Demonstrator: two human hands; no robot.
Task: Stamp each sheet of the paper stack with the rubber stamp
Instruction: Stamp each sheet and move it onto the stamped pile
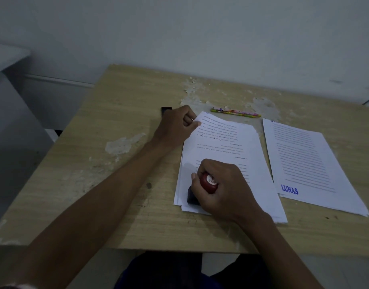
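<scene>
Rubber stamp [207, 183] gripped in right hand [223, 188], pressed on paper stack [225, 147] near table's [121, 122] front edge; left hand [176, 126] pinching stack's far corner.

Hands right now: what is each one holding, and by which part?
The right hand grips the rubber stamp by its red knob handle, base down on the paper stack. The left hand pinches the top sheet's far left corner.
</scene>
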